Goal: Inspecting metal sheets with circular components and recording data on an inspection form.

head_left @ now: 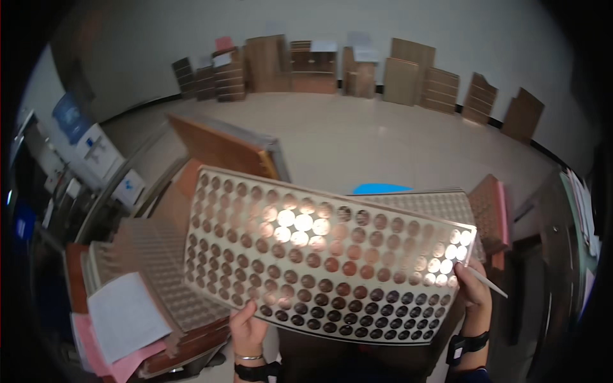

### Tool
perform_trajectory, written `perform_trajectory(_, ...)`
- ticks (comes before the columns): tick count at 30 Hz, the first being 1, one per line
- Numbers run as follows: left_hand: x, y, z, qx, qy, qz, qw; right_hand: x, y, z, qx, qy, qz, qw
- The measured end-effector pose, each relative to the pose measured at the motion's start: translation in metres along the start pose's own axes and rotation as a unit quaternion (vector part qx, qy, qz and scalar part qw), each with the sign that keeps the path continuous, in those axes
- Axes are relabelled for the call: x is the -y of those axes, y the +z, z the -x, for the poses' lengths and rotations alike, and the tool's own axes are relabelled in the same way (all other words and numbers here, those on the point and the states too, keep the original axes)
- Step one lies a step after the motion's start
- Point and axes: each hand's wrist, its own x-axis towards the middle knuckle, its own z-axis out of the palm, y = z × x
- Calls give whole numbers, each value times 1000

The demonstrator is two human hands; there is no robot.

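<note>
In the head view, a rectangular pale panel with rows of round, shiny discs [332, 258] is held up, tilted, in front of the body. The left hand [248, 325] pinches its lower edge; the right hand [474, 290] is closed around the right edge, a slim pale stick [488, 282] jutting from it. Handling it well probably means keeping both edges supported, tipping it gently to shift the glare, and keeping the stick's end off the discs.
</note>
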Motion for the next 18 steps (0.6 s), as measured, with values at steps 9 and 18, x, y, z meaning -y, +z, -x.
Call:
perform_trajectory(9, -25, 18, -7, -207, 302, -149, 919, -39, 186, -58, 124, -22, -137, 982)
perform_trajectory(18, -4, 26, 39, -16, 244, -281, 928, -163, 375, -84, 227, -86, 40, 969)
